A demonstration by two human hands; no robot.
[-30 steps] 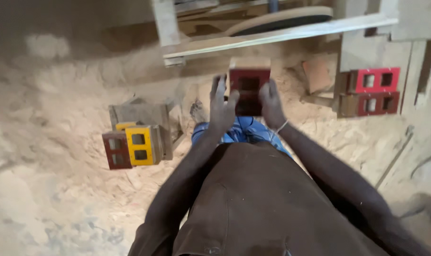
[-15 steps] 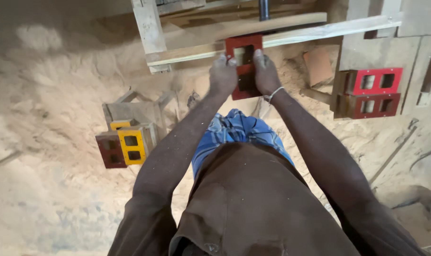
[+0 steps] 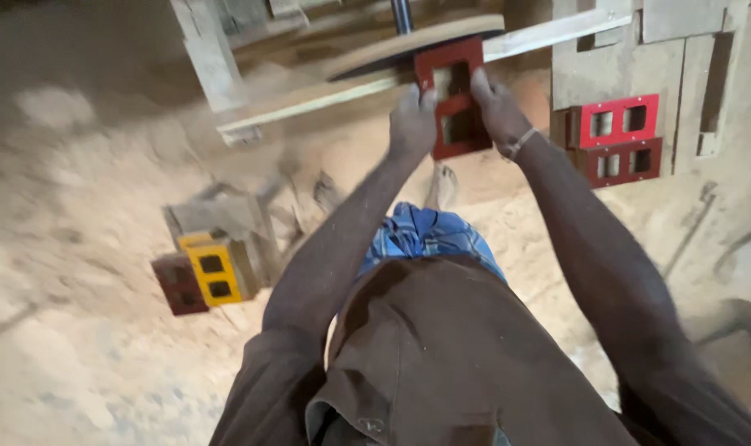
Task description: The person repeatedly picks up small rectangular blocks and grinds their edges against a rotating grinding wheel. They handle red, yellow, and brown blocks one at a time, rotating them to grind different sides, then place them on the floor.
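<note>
Left hand (image 3: 413, 122) clamped on the left edge of a red two-hole frame (image 3: 451, 97), fingers wrapped over its side. Right hand (image 3: 498, 107) gripping the opposite, right edge, a thin band at the wrist. Frame held between both hands at arm's length, upright and slightly tilted, its top just under a round wooden disc (image 3: 413, 43) and across a long pale wooden plank (image 3: 309, 95) running behind it.

Frame: rectangular, painted red, two square openings stacked one above the other, light showing through the upper one, lower one darker. Edges a little blurred by motion.

Compared with half a second ago: frame and both hands higher in the view and closer to the disc, grip unchanged; a second ago held much lower, near the blue checked cloth (image 3: 429, 235) at the legs. Arms now stretched further out.

Farther out, to the right: two more red two-hole frames (image 3: 619, 139) stacked against grey boards (image 3: 681, 74). To the left, on sawdust-covered ground (image 3: 70, 248): a yellow two-hole block (image 3: 214, 272) beside a dark red block (image 3: 177, 285), with a grey wooden box (image 3: 223, 216) behind. Dark metal rod (image 3: 402, 15) rising from the disc at the top edge.
</note>
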